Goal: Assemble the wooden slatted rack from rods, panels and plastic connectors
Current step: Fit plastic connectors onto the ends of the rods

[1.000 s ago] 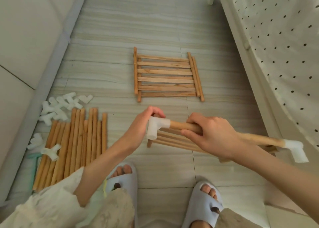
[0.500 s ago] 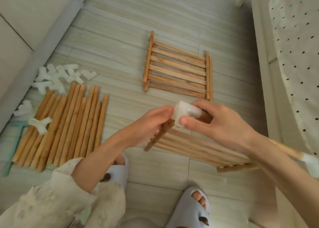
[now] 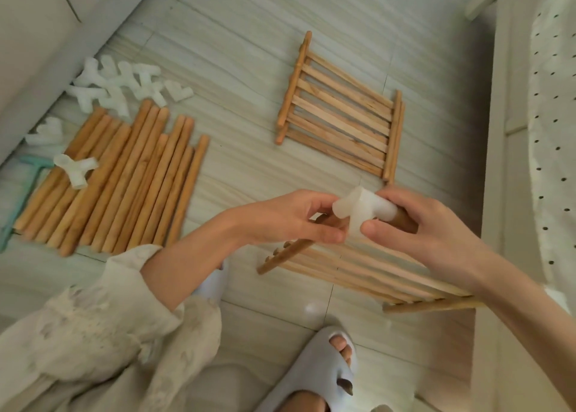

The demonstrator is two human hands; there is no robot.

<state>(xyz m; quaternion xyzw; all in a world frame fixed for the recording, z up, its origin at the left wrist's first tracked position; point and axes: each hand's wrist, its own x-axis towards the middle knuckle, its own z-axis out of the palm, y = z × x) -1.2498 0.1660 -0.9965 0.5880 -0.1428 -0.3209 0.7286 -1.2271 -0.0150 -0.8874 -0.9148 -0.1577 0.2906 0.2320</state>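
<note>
L hand (image 3: 296, 218) pinches the corner post of the near slatted panel (image 3: 358, 274), fingers curled round its top end. R hand (image 3: 414, 224) grips the white plastic connector (image 3: 358, 212), already seated on a rod (image 3: 403, 221) that runs back under the R palm. Post tip sits right at the connector's down-facing socket; can't tell if it's in yet. Judgement: step in hand = seating post into socket. To do it well: line post axis w/ socket, push straight, small twist, don't lever sideways or the thin slats may rack. Spare parts on the floor: rods (image 3: 124, 181) laid side by side at left, connectors (image 3: 121, 84) heaped beyond them, 2nd panel (image 3: 339, 124) flat further out.
</note>
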